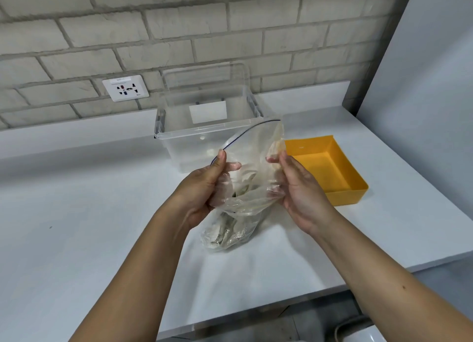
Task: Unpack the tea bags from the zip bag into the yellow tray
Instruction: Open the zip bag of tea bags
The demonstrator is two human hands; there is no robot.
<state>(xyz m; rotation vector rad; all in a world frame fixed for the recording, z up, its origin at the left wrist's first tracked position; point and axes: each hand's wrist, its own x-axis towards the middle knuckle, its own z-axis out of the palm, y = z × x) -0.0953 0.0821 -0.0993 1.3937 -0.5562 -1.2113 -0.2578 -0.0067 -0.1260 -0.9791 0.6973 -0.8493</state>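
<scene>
1. Head view: nearest the camera, two bare forearms are seen reaching in from the lower edge toward the zip bag [253,167], which is held upright over the white counter [89,213].
2. The tea bags [225,235] are bunched in the bottom of the zip bag, below both hands; whether that lower end rests on the counter cannot be told.
3. The left side of the zip bag's mouth is pinched by the left hand [204,188], with the thumb outside and the fingers seen through the clear plastic.
4. The right side of the mouth is pinched by the right hand [299,190], with the thumb in front and the fingers curled behind the plastic.
5. A blue zip line is seen running along the zip bag's upper edge; whether the seal is parted cannot be told.
6. The yellow tray [358,185] is set to the right of the zip bag, just beyond the right hand, open side up.
7. A clear plastic tub [204,131] is placed directly behind the zip bag and is partly covered by the bag's upper edge.
8. Farther behind the zip bag and to its left, a white wall socket [125,88] is mounted on the brick wall [179,21].
</scene>
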